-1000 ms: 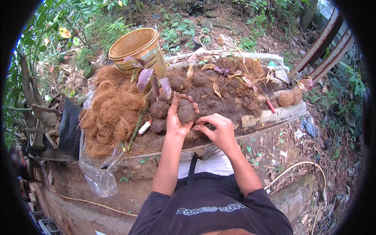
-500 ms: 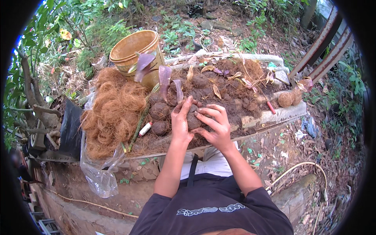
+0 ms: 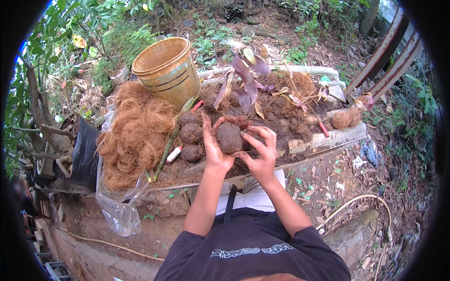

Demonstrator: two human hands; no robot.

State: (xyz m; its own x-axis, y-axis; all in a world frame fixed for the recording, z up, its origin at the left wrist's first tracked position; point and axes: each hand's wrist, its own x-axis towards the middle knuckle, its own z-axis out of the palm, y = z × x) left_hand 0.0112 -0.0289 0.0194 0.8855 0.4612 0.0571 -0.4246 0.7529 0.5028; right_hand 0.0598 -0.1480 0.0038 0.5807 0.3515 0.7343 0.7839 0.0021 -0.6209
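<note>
Between my two hands is a round ball of dark soil (image 3: 229, 137), held just above the soil-covered slab. My left hand (image 3: 215, 149) cups its left side and my right hand (image 3: 261, 154) presses the right side with its fingers. A plant with purple leaves (image 3: 245, 83) stands out beyond the ball's far side; its base is hidden, and it appears to be rooted in the ball. Left of my left hand lie more dark soil balls (image 3: 191, 134) wound with brown fibres. Beside them rests a white thread spool (image 3: 174, 154), with a red one (image 3: 198, 105) farther back.
A heap of brown coconut fibre (image 3: 136, 124) covers the left of the slab, over a clear plastic bag (image 3: 123, 218). Behind it stands a tilted yellow bucket (image 3: 171, 79). To the right are a red-handled tool (image 3: 324, 129), fibre-wrapped balls (image 3: 341, 119) and rusty metal bars (image 3: 398, 65).
Both hands have turned the soil ball, so more of its rounded face shows. The purple leaves have swung from the left to the right, uncovering the bucket's front and the red spool.
</note>
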